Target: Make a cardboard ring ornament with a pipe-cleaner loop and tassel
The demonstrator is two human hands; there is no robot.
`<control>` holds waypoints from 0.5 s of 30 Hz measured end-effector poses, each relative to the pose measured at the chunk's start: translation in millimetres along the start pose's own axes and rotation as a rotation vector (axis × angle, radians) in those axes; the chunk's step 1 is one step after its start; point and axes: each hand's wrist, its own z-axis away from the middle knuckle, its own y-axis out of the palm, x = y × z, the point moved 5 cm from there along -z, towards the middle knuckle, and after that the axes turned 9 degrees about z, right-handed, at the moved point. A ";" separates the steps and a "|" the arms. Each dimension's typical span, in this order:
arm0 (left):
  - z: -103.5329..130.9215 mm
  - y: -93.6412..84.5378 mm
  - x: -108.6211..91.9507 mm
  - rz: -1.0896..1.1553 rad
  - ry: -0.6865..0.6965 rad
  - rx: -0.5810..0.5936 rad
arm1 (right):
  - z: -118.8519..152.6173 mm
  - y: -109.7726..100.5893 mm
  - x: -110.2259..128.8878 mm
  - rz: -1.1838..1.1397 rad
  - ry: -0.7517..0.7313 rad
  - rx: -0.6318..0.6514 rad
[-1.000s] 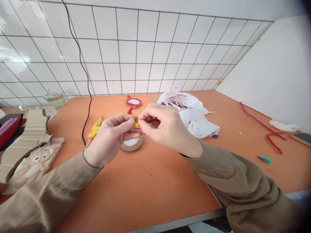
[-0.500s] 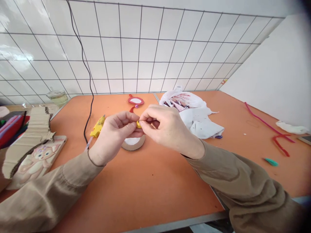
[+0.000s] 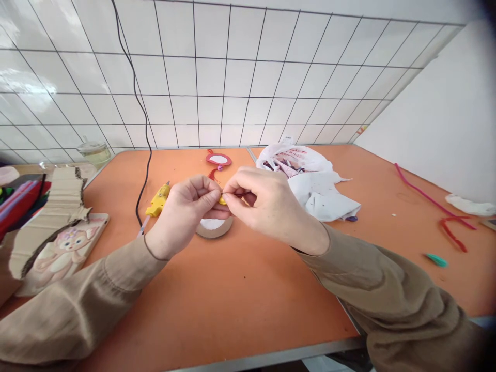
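Both hands meet over the middle of the orange table (image 3: 240, 305). My left hand (image 3: 189, 214) pinches a small yellow piece (image 3: 222, 200) between thumb and fingers. From the right, my right hand (image 3: 263, 204) is closed at the same piece, its thumb and forefinger at a thin dark strand that runs into the palm. Just below the fingers lies a round cardboard ring with a white centre (image 3: 214, 229), partly covered by my left hand. Behind the hands is a red oval ornament (image 3: 219, 159) with a small purple bead and a red tassel.
A yellow glue gun (image 3: 158, 200) lies left of my hands, near a hanging black cable (image 3: 147, 155). Torn cardboard (image 3: 46, 217) rests on a cartoon-printed board (image 3: 72, 248). White plastic bag (image 3: 321, 194) behind right; pink and red pipe cleaners (image 3: 426, 194) and a green tuft (image 3: 436, 260) far right.
The view has shifted slightly. Both hands stay together at the yellow piece, which shows a little more below the fingertips.
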 end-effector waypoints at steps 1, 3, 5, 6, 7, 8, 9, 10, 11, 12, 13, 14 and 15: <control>-0.3 0.1 0.6 0.003 -0.012 0.001 | -0.1 0.1 0.0 -0.005 0.001 0.003; -0.7 0.6 0.4 -0.004 -0.025 0.009 | -0.4 -0.2 -0.6 -0.022 0.001 0.002; -1.0 0.9 -2.1 -0.033 -0.016 0.010 | -0.8 0.1 -1.8 -0.040 -0.003 0.010; -1.3 0.7 -4.0 -0.057 -0.003 0.003 | -0.9 0.9 -2.8 -0.051 -0.002 0.024; -1.5 0.3 -6.1 -0.088 0.014 -0.006 | -1.0 2.4 -4.0 -0.064 0.002 0.044; -1.8 -0.4 -8.2 -0.123 0.033 -0.018 | -0.9 4.5 -5.5 -0.077 0.013 0.072; -2.1 -1.3 -10.0 -0.161 0.055 -0.029 | -0.8 7.0 -7.2 -0.088 0.031 0.102; -2.3 -2.4 -11.5 -0.202 0.080 -0.039 | -0.6 9.6 -9.1 -0.095 0.053 0.129; -2.4 -3.7 -12.4 -0.246 0.103 -0.042 | -0.4 11.9 -10.9 -0.096 0.078 0.150; -2.2 -5.3 -12.8 -0.293 0.124 -0.042 | -0.2 13.9 -12.3 -0.093 0.101 0.167; -1.7 -7.0 -12.9 -0.335 0.143 -0.038 | 0.0 15.5 -13.3 -0.091 0.120 0.182; -0.9 -8.9 -12.5 -0.367 0.155 -0.032 | 0.1 16.8 -13.9 -0.096 0.138 0.199; 0.1 -11.1 -11.8 -0.371 0.152 -0.028 | 0.2 17.7 -14.2 -0.109 0.154 0.219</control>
